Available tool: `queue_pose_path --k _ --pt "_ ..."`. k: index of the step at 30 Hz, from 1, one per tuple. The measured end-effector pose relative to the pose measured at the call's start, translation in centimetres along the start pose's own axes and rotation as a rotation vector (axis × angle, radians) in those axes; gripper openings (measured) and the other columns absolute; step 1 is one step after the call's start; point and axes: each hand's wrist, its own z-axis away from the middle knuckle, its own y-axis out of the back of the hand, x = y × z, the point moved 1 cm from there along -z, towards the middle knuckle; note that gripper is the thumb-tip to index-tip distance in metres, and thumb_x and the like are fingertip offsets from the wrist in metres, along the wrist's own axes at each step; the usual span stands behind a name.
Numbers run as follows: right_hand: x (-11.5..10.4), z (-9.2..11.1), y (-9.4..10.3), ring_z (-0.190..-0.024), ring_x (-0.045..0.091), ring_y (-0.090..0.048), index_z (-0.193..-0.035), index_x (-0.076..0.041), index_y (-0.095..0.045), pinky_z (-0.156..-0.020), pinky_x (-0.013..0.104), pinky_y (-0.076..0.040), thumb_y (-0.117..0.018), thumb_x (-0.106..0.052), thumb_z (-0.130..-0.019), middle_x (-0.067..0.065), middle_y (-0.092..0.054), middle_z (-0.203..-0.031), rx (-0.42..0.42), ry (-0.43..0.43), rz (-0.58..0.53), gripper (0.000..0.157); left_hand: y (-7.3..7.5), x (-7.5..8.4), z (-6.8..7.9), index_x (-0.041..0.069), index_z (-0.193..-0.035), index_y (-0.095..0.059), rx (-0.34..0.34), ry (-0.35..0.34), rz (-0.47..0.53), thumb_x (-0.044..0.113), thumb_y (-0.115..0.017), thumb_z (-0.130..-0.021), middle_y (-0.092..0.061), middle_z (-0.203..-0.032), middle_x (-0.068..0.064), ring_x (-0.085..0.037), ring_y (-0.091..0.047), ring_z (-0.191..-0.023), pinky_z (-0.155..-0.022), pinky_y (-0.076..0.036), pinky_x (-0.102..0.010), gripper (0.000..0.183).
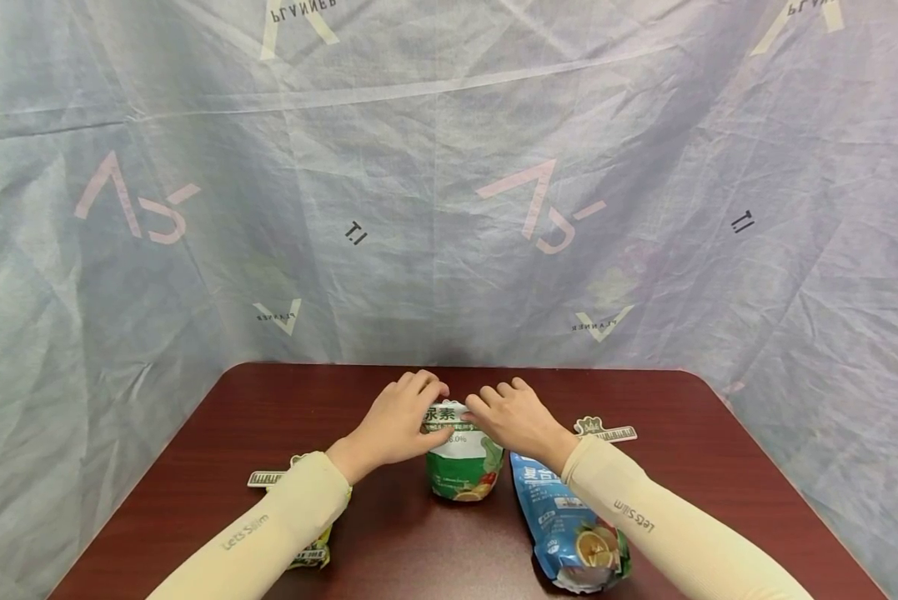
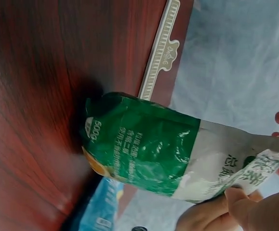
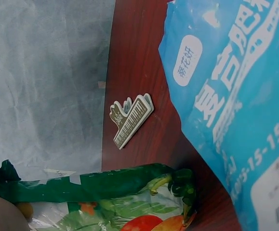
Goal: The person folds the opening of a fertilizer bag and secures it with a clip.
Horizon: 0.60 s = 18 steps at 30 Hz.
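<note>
1. at nine o'clock of the green bag (image 1: 459,479), left clip (image 1: 266,478), half under the left sleeve (image 1: 268,525); could be knocked by a low elbow. impossible to match surely with the clip (image 2: 162,54) beyond the green bag in the left wrist view.
2. at eight o'clock, yellow packet (image 1: 317,552); could be dragged along by the same sleeve. mostly hidden beneath it.
3. at ten o'clock, left hand (image 1: 399,417), clamped on the top of the green bag by thumb and fingers; could slip on slick film. partly hidden behind that top.
4. at the centre, green bag, upright on the table (image 1: 388,533); could lean or crumple from an uneven pull, or spill if unsealed. cannot tell whether open.
5. at two o'clock, right hand (image 1: 516,421), pinching the same top; could wrench it by pulling against the left. cut off in the right wrist view.
6. at four o'clock, blue bag (image 1: 561,529); could be bumped by the right sleeve (image 1: 644,500). partly covered by it.
7. at three o'clock, right clip (image 1: 612,434); could be toppled by a stray wrist. too small-lettered to read.
</note>
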Motion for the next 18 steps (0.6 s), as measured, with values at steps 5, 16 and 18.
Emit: queue_pose_path --k 5,16,18 --pt "0.0 0.0 0.0 -0.046 0.017 -0.039 -0.080 -0.014 -0.047 -0.050 0.031 -0.028 -0.033 -0.039 -0.099 -0.001 -0.040 -0.061 -0.012 0.001 0.005 0.035 -0.4 0.2 -0.2 0.012 -0.108 -0.056 0.043 -0.095 -0.145 0.038 -0.061 -0.081 -0.050 -0.107 -0.003 -0.022 -0.049 -0.097 -0.073 -0.043 -0.037 0.039" --pt "0.0 0.1 0.0 -0.047 0.018 -0.040 -0.080 -0.014 -0.047 -0.050 0.031 -0.029 -0.036 -0.041 -0.097 -0.001 -0.040 -0.062 -0.003 0.002 0.014 0.033 -1.3 0.4 -0.5 0.013 -0.101 -0.060 0.183 -0.288 -0.383 0.027 -0.053 -0.086 -0.055 -0.092 -0.001 -0.020 -0.051 -0.084 -0.067 -0.040 -0.035 0.022" --pt "-0.1 0.1 -0.1 -0.047 0.018 -0.040 -0.079 -0.014 -0.047 -0.050 0.031 -0.029 -0.036 -0.041 -0.097 -0.001 -0.040 -0.062 0.008 0.007 0.015 0.034 -1.5 0.4 -0.6 0.014 -0.096 -0.060 0.217 -0.316 -0.416 0.026 -0.053 -0.086 -0.055 -0.086 0.000 -0.019 -0.051 -0.078 -0.064 -0.039 -0.033 0.018"
